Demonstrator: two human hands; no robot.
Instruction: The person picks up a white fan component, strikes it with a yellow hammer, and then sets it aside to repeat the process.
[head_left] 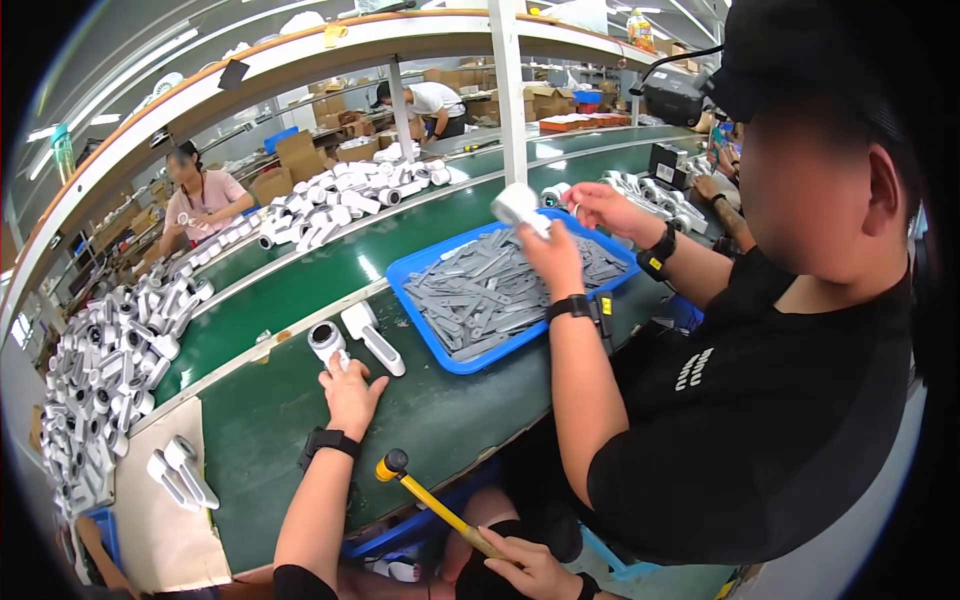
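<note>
My left hand [350, 396] reaches over the green bench, with its fingers on the handle of a white handheld device [325, 338] that has a round head and a dark ring. Its thumb points away to the right. Beside it lies a second white device [372, 340] with a grey handle strip. Low in front of the bench edge, my right hand [530, 568] is closed round the handle of a mallet [432, 503] with a yellow shaft and a black and yellow head. The mallet head is raised toward the left, apart from the devices.
A blue tray [470, 366] of grey strips stands on the bench. At my right a co-worker [700, 400] in black holds another white device [517, 205] over it. Two devices [182, 472] lie on a beige sheet [150, 550]; piles of devices [110, 370] line the left and far side.
</note>
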